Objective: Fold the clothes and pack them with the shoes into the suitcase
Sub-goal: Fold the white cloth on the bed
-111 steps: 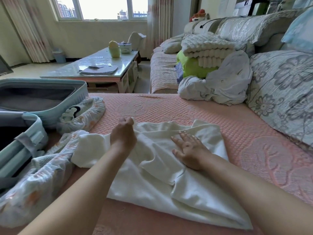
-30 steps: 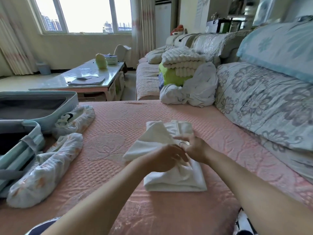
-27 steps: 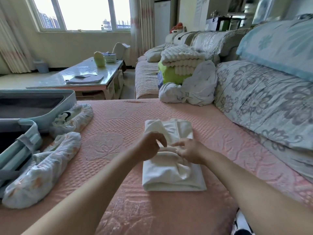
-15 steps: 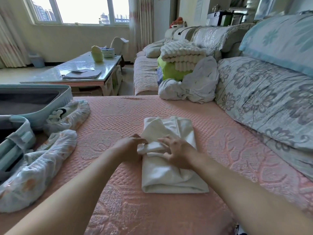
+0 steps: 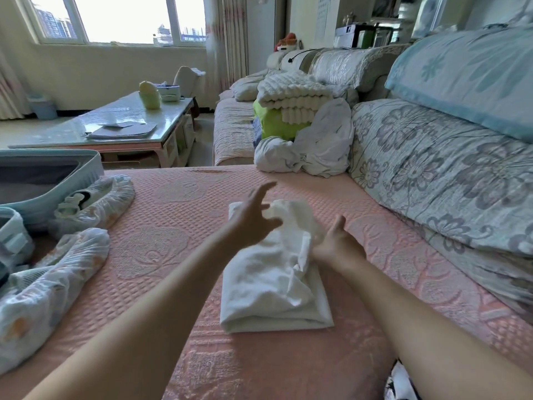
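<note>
Against half a second ago, find left hand (image 5: 253, 217) up off the white garment (image 5: 271, 290) rather than pressed beside its rolled fold; find right hand (image 5: 336, 245) moved from the top of the cloth to its right edge. Log left hand as empty: fingers spread and straight, motion-blurred, hovering over the far half of the bundle. Log right hand as unresolved: thumb raised, fingers hidden behind a rumpled flap, so cannot tell whether pinching the flap or merely touching it. Place garment mid-way along the pink sofa cover (image 5: 173, 226), well apart from the suitcase (image 5: 28, 202), open at the left edge of view. Note near end of garment squared into a tidy layered edge, far half loose and puffed up. Read the hand layout as a smoothing or re-tucking step: right hand steadying the side, left hand freed to come down and flatten the puffed part. Note far covered shoe (image 5: 98, 200) touching the suitcase wall and near covered shoe (image 5: 52, 275) just beside it, presumably staged there for packing after the clothes. Note pile of unfolded clothes (image 5: 314, 148) farther along the sofa, likely next in the queue. Judge task as early: one garment nearly folded, not yet in the suitcase.
</note>
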{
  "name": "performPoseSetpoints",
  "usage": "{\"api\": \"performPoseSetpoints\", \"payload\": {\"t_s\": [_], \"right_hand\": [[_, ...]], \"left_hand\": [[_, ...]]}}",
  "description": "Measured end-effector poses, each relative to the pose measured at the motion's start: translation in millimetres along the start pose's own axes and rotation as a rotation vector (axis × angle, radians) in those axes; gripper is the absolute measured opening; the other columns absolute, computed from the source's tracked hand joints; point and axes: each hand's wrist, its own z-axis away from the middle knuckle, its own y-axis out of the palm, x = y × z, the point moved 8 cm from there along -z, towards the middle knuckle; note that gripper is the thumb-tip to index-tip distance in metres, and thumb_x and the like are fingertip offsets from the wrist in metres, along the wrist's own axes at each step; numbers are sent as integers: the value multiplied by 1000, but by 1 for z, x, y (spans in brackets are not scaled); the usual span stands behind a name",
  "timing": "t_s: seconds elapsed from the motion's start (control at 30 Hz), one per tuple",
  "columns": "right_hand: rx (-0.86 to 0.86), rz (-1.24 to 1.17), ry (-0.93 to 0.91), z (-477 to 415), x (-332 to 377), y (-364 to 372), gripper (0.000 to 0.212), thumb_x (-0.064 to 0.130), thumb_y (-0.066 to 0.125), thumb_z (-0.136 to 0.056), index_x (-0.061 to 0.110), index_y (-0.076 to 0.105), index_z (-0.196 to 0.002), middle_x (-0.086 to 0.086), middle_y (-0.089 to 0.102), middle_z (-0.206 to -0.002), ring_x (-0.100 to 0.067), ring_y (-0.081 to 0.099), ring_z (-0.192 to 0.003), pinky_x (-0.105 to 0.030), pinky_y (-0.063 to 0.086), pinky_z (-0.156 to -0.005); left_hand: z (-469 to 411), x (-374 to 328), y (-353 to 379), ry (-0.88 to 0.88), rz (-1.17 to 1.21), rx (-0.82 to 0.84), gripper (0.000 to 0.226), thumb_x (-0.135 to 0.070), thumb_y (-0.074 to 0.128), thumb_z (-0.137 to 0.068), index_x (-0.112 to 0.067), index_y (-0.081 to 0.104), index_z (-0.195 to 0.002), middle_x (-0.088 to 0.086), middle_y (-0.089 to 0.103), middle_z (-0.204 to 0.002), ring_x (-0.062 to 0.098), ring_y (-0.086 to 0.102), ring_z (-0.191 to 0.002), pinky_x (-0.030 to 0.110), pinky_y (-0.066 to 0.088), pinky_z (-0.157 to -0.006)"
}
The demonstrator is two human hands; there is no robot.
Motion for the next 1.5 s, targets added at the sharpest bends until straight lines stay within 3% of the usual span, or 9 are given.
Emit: {"api": "performPoseSetpoints", "payload": {"t_s": [0.07,0.17,0.33,0.47,0.63,0.8,1.07,1.27,1.5], "right_hand": [[35,165,10,6,-10,-2,103,39,57,-92,13,-20,-156,-19,39,-147,-35,47,-129,-43,42,-101],[20,304,-304,19,14,-4,89,32,57,-90,27,1,-160,-12,12,-162,-31,18,-147,-46,24,-118],[353,373,-772,59,45,36,40,25,55,-97,44,57,-132,8,44,-148,-16,35,-140,-35,25,-115],[213,387,-893,63,55,34,21,22,59,-94,34,73,-103,10,60,-128,-16,52,-118,-35,37,-103],[211,242,-760,56,51,0,29,15,61,-88,34,56,-66,16,57,-86,-9,54,-82,-19,36,-73],[535,311,-563,46,21,27,29,12,60,-89,34,80,-91,8,71,-97,-9,64,-83,-24,54,-70],[-44,-152,-440,-36,39,-14,29,8,51,-94,19,75,-106,2,74,-110,-17,67,-102,-30,52,-93],[-54,-120,-412,-97,54,15,35,24,51,-100,17,61,-133,-6,67,-127,-25,63,-116,-36,48,-102],[-246,233,-448,-131,61,26,31,43,50,-100,20,66,-112,-9,73,-106,-31,66,-100,-38,39,-96]], "left_hand": [[17,18,21,-53,-137,142,78,-18,76,-85,-31,34,-149,5,34,-152,15,49,-123,33,53,-93],[58,53,49,-182,-406,494,76,-46,72,-85,-40,32,-149,-5,24,-160,20,26,-145,44,28,-118],[100,62,48,-103,-584,682,102,-75,72,-65,-50,23,-151,-16,4,-164,10,-12,-151,46,0,-124],[108,63,40,-44,-675,728,103,-72,74,-67,-44,23,-153,-9,4,-165,13,-10,-151,47,4,-124],[93,30,35,-83,-351,503,49,-61,51,-93,-47,49,-140,-13,28,-160,12,20,-148,41,16,-121],[97,50,59,-32,-788,720,82,-61,61,-87,-45,17,-154,-7,9,-165,18,4,-152,50,12,-122],[24,40,24,28,-597,247,20,-28,54,-97,-27,71,-107,-7,68,-112,18,64,-99,33,52,-88],[-24,67,7,132,-629,-71,34,-17,46,-100,-16,56,-132,5,53,-136,28,44,-128,42,42,-103],[-55,129,15,-14,-746,84,77,-64,11,-92,-26,8,-159,-3,4,-166,15,-3,-153,36,2,-124]]}}
